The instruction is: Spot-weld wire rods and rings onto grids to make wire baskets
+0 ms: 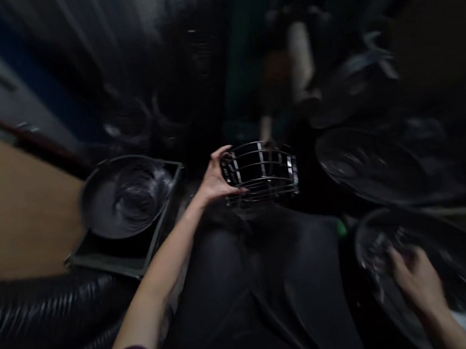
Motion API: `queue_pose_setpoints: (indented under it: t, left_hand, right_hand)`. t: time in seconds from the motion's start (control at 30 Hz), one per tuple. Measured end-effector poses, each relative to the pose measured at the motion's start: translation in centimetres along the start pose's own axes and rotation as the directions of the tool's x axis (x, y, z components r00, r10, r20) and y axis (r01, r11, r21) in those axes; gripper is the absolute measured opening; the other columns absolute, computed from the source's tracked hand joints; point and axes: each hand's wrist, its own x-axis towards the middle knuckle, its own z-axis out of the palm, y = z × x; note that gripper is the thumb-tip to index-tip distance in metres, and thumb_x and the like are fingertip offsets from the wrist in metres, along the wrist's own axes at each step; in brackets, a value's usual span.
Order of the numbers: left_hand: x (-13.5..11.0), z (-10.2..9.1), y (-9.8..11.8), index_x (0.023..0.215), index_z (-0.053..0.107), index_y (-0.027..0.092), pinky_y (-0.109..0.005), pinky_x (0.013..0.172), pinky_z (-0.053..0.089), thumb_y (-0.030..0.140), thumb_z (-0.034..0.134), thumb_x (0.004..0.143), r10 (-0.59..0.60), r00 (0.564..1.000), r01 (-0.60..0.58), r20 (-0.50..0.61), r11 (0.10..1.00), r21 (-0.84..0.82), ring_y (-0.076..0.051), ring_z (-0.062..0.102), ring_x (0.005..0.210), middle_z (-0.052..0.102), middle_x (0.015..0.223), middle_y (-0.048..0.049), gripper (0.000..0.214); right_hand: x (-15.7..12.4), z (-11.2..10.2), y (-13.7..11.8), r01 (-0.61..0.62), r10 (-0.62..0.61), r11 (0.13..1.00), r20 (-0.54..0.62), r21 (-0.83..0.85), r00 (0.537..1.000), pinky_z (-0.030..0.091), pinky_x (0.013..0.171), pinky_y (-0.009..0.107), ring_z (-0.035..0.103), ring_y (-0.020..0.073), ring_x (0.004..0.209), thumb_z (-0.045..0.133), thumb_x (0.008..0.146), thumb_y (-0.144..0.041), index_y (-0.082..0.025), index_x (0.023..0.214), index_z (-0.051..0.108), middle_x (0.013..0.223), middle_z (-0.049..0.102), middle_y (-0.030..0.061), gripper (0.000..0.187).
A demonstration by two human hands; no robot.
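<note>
My left hand [215, 180] grips the left side of a round metal wire basket [262, 160], its thumb below and fingers above. The basket is made of thin shiny rods joined by upright strips, and it hangs over my dark-clad lap. Down at the right, my right hand [418, 280] reaches into a dark round basin [361, 236], curled above small shiny pieces [380, 244]. Motion blurs that hand, and whatever its fingers hold is hidden.
On the left, a grey round pan [96, 192] with a coil of thin wire-like pieces rests on a dark square frame [141, 266]. Another dark pan [370, 162] stands at the right. Black ribbed bundles [39, 329] lie at lower left, beside a tan board [5, 214].
</note>
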Motion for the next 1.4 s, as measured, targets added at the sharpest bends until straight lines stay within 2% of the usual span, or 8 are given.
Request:
queue_pose_setpoints:
  t: [0.1, 0.2, 0.3, 0.43, 0.57, 0.77, 1.1, 1.4]
  left_hand:
    - [1.2, 1.3, 0.9, 0.135, 0.039, 0.024, -0.048, 0.107, 0.042, 0.045, 0.091, 0.049, 0.139, 0.981, -0.166, 0.136, 0.963, 0.214, -0.031, 0.048, 0.121, 0.045, 0.129, -0.0115, 0.103]
    - [1.4, 2.8, 2.8, 0.130, 0.050, 0.025, -0.048, 0.105, 0.042, 0.037, 0.092, 0.051, 0.151, 0.953, -0.249, 0.262, 0.883, 0.398, -0.032, 0.046, 0.121, 0.043, 0.130, -0.0118, 0.091]
    - [1.6, 3.9, 4.1, 0.128, 0.053, 0.025, -0.048, 0.104, 0.042, 0.033, 0.091, 0.052, 0.105, 0.945, -0.250, 0.309, 0.843, 0.477, -0.033, 0.045, 0.122, 0.041, 0.132, -0.0124, 0.085]
    - [2.0, 4.7, 4.7, 0.123, 0.054, 0.024, -0.048, 0.104, 0.042, 0.029, 0.087, 0.057, 0.092, 0.935, -0.268, 0.341, 0.815, 0.514, -0.033, 0.044, 0.123, 0.042, 0.133, -0.0125, 0.074]
    - [2.2, 5.0, 4.7, 0.117, 0.057, 0.021, -0.050, 0.104, 0.041, 0.028, 0.085, 0.060, 0.094, 0.918, -0.309, 0.385, 0.777, 0.548, -0.034, 0.044, 0.123, 0.042, 0.134, -0.0139, 0.064]
    - [2.0, 4.9, 4.0, 0.119, 0.056, 0.019, -0.047, 0.104, 0.043, 0.029, 0.086, 0.058, 0.112, 0.936, -0.277, 0.334, 0.819, 0.503, -0.032, 0.045, 0.123, 0.043, 0.132, -0.0143, 0.069]
    - [4.0, 4.6, 4.3, 0.118, 0.056, 0.020, -0.049, 0.104, 0.044, 0.019, 0.084, 0.054, 0.101, 0.951, -0.236, 0.292, 0.847, 0.477, -0.033, 0.046, 0.123, 0.043, 0.132, -0.0136, 0.070]
    - [4.9, 4.2, 4.2, 0.118, 0.055, 0.023, -0.051, 0.105, 0.043, 0.027, 0.087, 0.054, 0.091, 0.953, -0.221, 0.288, 0.860, 0.461, -0.034, 0.045, 0.124, 0.043, 0.131, -0.0128, 0.072]
  right_hand:
    - [-1.0, -1.5, -1.4, -0.162, 0.163, 0.889, 0.036, 0.428, 0.986, 0.051, 0.047, 0.036, 0.060, 0.0204, 0.057, 0.055, 0.083, -0.064, -0.028, 0.107, 0.054, 0.073, 0.058, 0.0045, 0.043]
    - [1.8, -0.7, -5.9, -0.042, -0.049, 0.837, 0.152, 0.546, 0.987, 0.051, 0.055, 0.029, 0.057, 0.0127, 0.060, 0.068, 0.078, -0.053, -0.024, 0.121, 0.054, 0.078, 0.058, -0.0006, 0.054]
    - [4.4, 0.2, -10.0, 0.015, -0.201, 0.847, 0.294, 0.532, 0.934, 0.044, 0.051, 0.023, 0.050, 0.0085, 0.055, 0.070, 0.077, -0.046, -0.020, 0.130, 0.054, 0.072, 0.058, -0.0031, 0.061]
    - [7.3, 1.4, -12.4, -0.008, -0.224, 0.906, 0.496, 0.423, 0.839, 0.041, 0.051, 0.022, 0.051, 0.0088, 0.054, 0.068, 0.077, -0.040, -0.014, 0.101, 0.070, 0.067, 0.063, -0.0009, 0.036]
    - [8.7, 2.6, -12.7, 0.284, -0.304, 0.953, 0.353, 0.108, 0.885, 0.049, 0.070, 0.026, 0.067, 0.0168, 0.077, 0.060, 0.086, -0.033, -0.016, 0.102, 0.074, 0.091, 0.075, 0.0062, 0.027]
    - [7.3, 4.5, -12.1, 0.626, -0.523, 0.701, 0.350, -0.343, 0.777, 0.052, 0.065, 0.028, 0.071, 0.0226, 0.095, 0.053, 0.093, -0.034, -0.021, 0.135, 0.057, 0.128, 0.064, 0.0076, 0.044]
    - [9.7, 4.0, -12.4, 0.705, -0.688, 0.544, 0.238, -0.455, 0.685, 0.038, 0.050, 0.023, 0.071, 0.0147, 0.076, 0.048, 0.095, -0.032, -0.026, 0.124, 0.065, 0.116, 0.071, 0.0036, 0.034]
    - [10.7, 3.0, -13.7, 0.702, -0.637, 0.572, 0.310, -0.425, 0.706, 0.036, 0.051, 0.024, 0.071, 0.0172, 0.079, 0.048, 0.095, -0.033, -0.027, 0.125, 0.064, 0.111, 0.073, 0.0043, 0.035]
